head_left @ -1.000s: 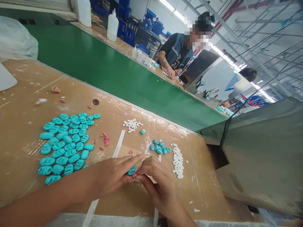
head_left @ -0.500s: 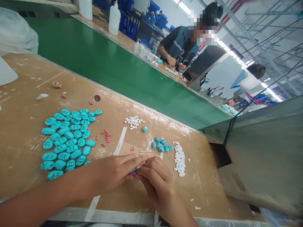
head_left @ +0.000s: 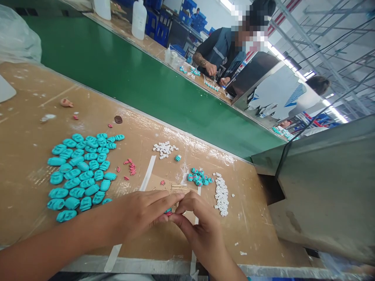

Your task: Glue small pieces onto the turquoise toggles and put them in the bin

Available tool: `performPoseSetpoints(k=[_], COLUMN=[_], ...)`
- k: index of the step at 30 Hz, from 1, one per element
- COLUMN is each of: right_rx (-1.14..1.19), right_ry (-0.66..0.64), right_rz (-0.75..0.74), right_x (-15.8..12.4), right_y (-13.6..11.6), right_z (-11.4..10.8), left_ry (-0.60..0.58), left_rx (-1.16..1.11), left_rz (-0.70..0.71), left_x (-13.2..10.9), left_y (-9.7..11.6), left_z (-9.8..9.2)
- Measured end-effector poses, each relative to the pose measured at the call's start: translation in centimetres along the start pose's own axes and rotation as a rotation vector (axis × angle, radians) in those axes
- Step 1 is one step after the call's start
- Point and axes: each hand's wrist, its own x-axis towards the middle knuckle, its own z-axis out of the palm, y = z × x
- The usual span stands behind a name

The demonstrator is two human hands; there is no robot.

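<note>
A small turquoise moulded piece (head_left: pixel 168 210) with a pink part along its lower edge shows between my hands, mostly covered by fingers. My left hand (head_left: pixel 146 207) is closed around it from the left, back of the hand upward. From the right, the thumb and fingers of my right hand (head_left: pixel 199 218) pinch at the pink edge, and the fingertips of both hands meet there. Just beyond them lie thin sticks (head_left: pixel 178 187) and one loose pink piece (head_left: pixel 162 182). Turquoise pieces with pink stripes (head_left: pixel 199 177) are heaped farther back.
Many plain turquoise pieces (head_left: pixel 83 166) cover the table's left, beside small pink pieces (head_left: pixel 131 168). White pieces lie in a back pile (head_left: pixel 164 149) and a right-hand strip (head_left: pixel 222 195). Beyond runs a green belt (head_left: pixel 131 78), with a co-worker (head_left: pixel 219 50) across it. A metal housing (head_left: pixel 319 187) borders the right.
My right hand has turned slightly, its thumb and index finger now showing more openly in the pinch. The turquoise piece has shifted slightly right. The whole view has shifted a little.
</note>
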Motion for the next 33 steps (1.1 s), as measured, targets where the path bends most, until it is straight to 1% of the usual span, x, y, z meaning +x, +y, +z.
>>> performPoseSetpoints(k=[3,6,8,11,13,16,20,24,27,33], right_rx=[0.013,-0.037,-0.070,-0.038,0.001,0.052,0.120,0.177,0.221,0.329], right_ry=[0.008,-0.002,-0.046,-0.117,-0.124,-0.100,-0.068,-0.055,-0.051,-0.017], right_rz=[-0.071,-0.189,-0.230,-0.257,-0.275,-0.270,-0.256,-0.230,-0.220,-0.144], right_x=[-0.1,-0.3,-0.2,0.0,0.1,0.2,0.3,0.6,0.7,0.2], right_y=[-0.2,-0.3,-0.3,-0.1,0.0,0.1,0.0,-0.2,-0.2,0.3], right_z=[0.2,0.0,-0.2,-0.6,-0.6,-0.4,0.0,0.1,0.2,0.7], left_ry=[0.040,0.021,-0.009,-0.072,-0.096,-0.105,-0.122,-0.124,-0.099,0.005], left_rx=[-0.017,-0.083,-0.160,-0.335,-0.437,-0.493,-0.524,-0.510,-0.504,-0.647], left_rz=[0.022,-0.012,-0.063,-0.164,-0.232,-0.290,-0.232,-0.173,-0.137,-0.122], left_x=[-0.1,-0.2,-0.3,-0.4,-0.6,-0.7,-0.6,-0.5,-0.5,-1.0], left_y=[0.0,0.0,0.1,0.4,0.7,1.0,1.0,1.0,1.0,1.1], left_z=[-0.1,-0.3,-0.5,-0.8,-0.9,-1.0,-1.1,-1.1,-1.0,-0.1])
